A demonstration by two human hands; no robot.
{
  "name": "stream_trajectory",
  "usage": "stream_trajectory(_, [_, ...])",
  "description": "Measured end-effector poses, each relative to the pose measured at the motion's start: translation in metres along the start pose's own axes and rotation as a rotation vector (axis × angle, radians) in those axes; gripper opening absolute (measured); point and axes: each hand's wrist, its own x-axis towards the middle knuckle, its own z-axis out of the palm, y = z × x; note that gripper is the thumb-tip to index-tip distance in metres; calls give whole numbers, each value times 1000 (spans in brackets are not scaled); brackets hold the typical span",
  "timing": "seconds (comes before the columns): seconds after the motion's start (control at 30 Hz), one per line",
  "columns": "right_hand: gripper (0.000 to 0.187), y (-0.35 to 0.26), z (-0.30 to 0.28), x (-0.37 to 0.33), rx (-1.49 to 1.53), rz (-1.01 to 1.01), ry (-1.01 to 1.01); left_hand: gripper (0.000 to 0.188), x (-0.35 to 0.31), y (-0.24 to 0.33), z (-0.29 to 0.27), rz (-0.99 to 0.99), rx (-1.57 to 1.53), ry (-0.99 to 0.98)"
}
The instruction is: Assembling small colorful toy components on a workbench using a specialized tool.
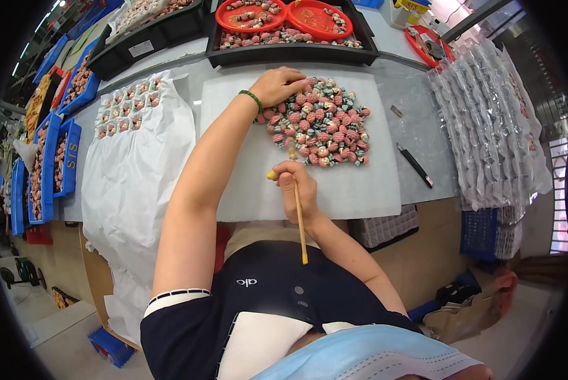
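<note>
A heap of small pink and grey painted figurines [334,126] lies on a white foam sheet [353,196] in front of me. My left hand [279,87] rests at the heap's far left edge, fingers stretched over the nearest pieces; a green bracelet circles its wrist. Close to the heap's near side, my right hand [299,187] grips a thin paintbrush [301,221] with a wooden handle and yellow end. Its bristle end points toward the figurines. A yellow cover sits on one right fingertip.
A black-handled craft knife [415,166] lies right of the foam sheet. Stacked clear blister trays [480,126] stand at the right. Beyond is a black tray [290,57] holding red plates [309,28]. White paper [132,171] with more figurines is at left, near blue bins [68,158].
</note>
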Motion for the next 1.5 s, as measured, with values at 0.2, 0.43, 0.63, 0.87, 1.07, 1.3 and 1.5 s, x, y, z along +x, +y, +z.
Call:
stream_trajectory(0.2, [32,2,-11,2,-11,-3,-11,35,-36,7,0,-34,-68,104])
stream_trajectory(0.43, [32,3,0,-7,22,-38,11,36,-94,38,3,-100,-50,170])
stream_trajectory(0.63, [30,-1,14,-19,77,-19,37,27,-130,47,-23,-272,-382,465])
stream_trajectory(0.87, [38,-2,19,-20,183,50,74,19,-202,62,-9,-422,-235,568])
stream_trajectory(1.07, [37,7,26,-19,139,-3,79,25,-222,54,3,-411,-170,510])
stream_trajectory(1.3, [8,7,15,1,262,138,177,33,-206,81,0,-424,-226,489])
stream_trajectory(1.5, [23,-30,-42,59,311,145,83,33,-173,84,6,-295,-89,455])
